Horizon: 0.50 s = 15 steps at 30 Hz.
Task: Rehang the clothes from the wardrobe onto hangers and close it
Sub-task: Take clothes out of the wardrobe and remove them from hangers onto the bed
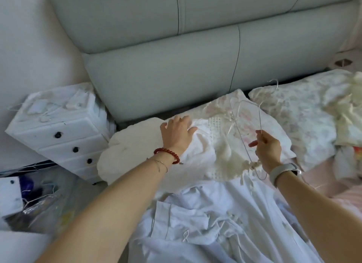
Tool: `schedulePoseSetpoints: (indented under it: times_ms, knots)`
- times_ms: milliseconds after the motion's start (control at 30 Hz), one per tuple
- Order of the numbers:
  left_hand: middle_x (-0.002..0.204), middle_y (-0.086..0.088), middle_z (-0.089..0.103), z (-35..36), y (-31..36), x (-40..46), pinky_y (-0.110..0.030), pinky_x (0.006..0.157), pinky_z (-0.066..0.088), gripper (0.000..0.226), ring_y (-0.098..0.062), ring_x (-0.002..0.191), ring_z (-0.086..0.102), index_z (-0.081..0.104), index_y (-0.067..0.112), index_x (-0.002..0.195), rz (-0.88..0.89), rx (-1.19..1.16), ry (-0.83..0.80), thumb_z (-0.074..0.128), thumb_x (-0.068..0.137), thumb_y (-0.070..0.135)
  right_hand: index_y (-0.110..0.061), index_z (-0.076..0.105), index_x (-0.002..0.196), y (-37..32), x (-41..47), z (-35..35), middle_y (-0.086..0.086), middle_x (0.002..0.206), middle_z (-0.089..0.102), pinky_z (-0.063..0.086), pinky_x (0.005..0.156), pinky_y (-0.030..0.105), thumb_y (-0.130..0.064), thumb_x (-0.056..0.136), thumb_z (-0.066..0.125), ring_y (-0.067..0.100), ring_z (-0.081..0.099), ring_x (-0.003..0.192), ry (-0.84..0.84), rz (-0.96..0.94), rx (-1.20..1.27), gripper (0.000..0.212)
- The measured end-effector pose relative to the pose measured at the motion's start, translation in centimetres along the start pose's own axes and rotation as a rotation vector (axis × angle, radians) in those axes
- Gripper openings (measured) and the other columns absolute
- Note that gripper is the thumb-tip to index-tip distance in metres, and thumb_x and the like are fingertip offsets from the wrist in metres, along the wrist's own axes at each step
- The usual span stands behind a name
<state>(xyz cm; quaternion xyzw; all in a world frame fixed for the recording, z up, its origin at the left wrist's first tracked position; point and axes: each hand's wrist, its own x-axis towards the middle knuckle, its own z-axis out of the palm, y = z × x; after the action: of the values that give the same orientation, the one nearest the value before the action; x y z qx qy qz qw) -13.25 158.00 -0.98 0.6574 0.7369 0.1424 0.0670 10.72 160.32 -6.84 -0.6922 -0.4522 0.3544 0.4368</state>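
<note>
A white garment with a cream knitted front [217, 145] lies spread on the bed. My left hand [177, 133] rests flat on its left shoulder, fingers spread. My right hand [267, 149] pinches a thin wire hanger [244, 123] by its bar and holds it above the garment, hook pointing away towards the headboard. A pale blue garment [205, 219] lies crumpled nearer to me, between my forearms. The wardrobe is not in view.
A grey padded headboard [166, 66] runs along the back. Floral pillows [293, 109] lie at the right with more cream clothes [348, 115] heaped on them. A white drawer unit [58, 133] stands left of the bed, with clutter and spare wire hangers [39, 202] on the floor.
</note>
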Motion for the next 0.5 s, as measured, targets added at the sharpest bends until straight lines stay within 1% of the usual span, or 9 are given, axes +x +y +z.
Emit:
schedulePoseSetpoints:
  times_ms: [67,100,167,233,300,367,400,433,500]
  knots:
    - [0.135,-0.002,0.041,2.9,0.0,-1.0,-0.046,0.106,0.023,0.044,-0.025,0.123,0.040,0.032,0.031,0.139,0.136,0.125,-0.073,0.041,0.096,0.038,-0.009,0.057,0.118,1.0,1.5,-0.4,0.001,0.067,0.063,0.034,0.054,0.020,-0.018,0.098,0.039,0.003,0.040,0.051,-0.022,-0.039,-0.023,0.029]
    - [0.143,-0.001,0.032,4.0,-0.3,-1.5,-0.048,0.109,0.018,0.046,-0.025,0.130,0.032,0.026,0.033,0.142,0.224,0.187,-0.088,0.038,0.097,0.037,-0.010,0.057,0.118,1.3,2.2,-0.6,-0.001,0.067,0.063,0.036,0.049,0.017,-0.018,0.098,0.038,0.001,0.039,0.046,-0.036,-0.053,-0.034,0.028]
    - [0.154,0.000,0.017,5.5,-1.0,-2.7,-0.051,0.113,0.009,0.045,-0.024,0.141,0.013,0.028,0.033,0.141,0.430,0.266,-0.096,0.033,0.097,0.039,-0.013,0.056,0.120,1.7,3.7,-0.9,-0.001,0.067,0.064,0.033,0.035,0.013,-0.019,0.098,0.037,0.003,0.036,0.034,-0.067,-0.080,-0.073,0.029]
    - [0.156,0.001,0.009,7.1,-1.7,-4.2,-0.054,0.113,0.005,0.056,-0.025,0.144,0.002,0.035,0.029,0.138,0.558,0.314,-0.137,0.026,0.090,0.057,-0.012,0.051,0.127,2.7,4.7,-0.8,0.003,0.074,0.065,0.032,0.034,0.014,-0.020,0.099,0.035,0.009,0.036,0.040,-0.106,-0.103,-0.194,0.034]
    - [0.157,-0.001,0.002,8.5,-3.0,-5.6,-0.059,0.111,0.003,0.078,-0.030,0.143,-0.002,0.032,0.025,0.140,0.588,0.474,-0.234,0.025,0.078,0.073,-0.011,0.037,0.139,3.9,5.2,-0.4,0.012,0.100,0.062,0.035,0.046,0.020,-0.018,0.099,0.032,0.014,0.040,0.052,-0.171,-0.075,-0.379,0.041]
    - [0.156,-0.004,-0.012,9.5,-5.2,-6.1,-0.060,0.110,0.003,0.081,-0.033,0.142,-0.010,0.017,0.021,0.145,0.576,0.669,-0.299,0.036,0.081,0.068,-0.009,0.018,0.145,5.2,5.1,0.3,0.023,0.134,0.042,0.040,0.067,0.033,-0.015,0.098,0.031,0.031,0.054,0.081,-0.229,0.011,-0.544,0.049]
    - [0.155,-0.003,-0.016,9.6,-6.2,-5.8,-0.059,0.111,0.004,0.076,-0.032,0.141,-0.012,0.012,0.021,0.146,0.530,0.722,-0.315,0.040,0.086,0.059,-0.007,0.013,0.146,5.9,5.0,0.5,0.025,0.139,0.033,0.039,0.076,0.036,-0.012,0.098,0.031,0.038,0.052,0.096,-0.241,0.046,-0.596,0.051]
    - [0.155,0.000,-0.017,9.4,-7.3,-5.0,-0.057,0.111,0.005,0.068,-0.030,0.142,-0.012,0.011,0.021,0.146,0.463,0.741,-0.302,0.041,0.091,0.048,-0.005,0.013,0.145,6.4,5.0,0.6,0.025,0.136,0.033,0.037,0.079,0.037,-0.007,0.096,0.032,0.039,0.049,0.103,-0.245,0.057,-0.631,0.053]
    - [0.156,0.004,-0.014,8.2,-8.5,-3.1,-0.055,0.111,0.005,0.058,-0.026,0.143,-0.010,0.013,0.024,0.146,0.337,0.774,-0.238,0.041,0.095,0.031,-0.003,0.020,0.141,7.1,5.3,0.6,0.018,0.117,0.040,0.034,0.076,0.036,0.001,0.090,0.033,0.038,0.047,0.101,-0.201,0.046,-0.597,0.053]
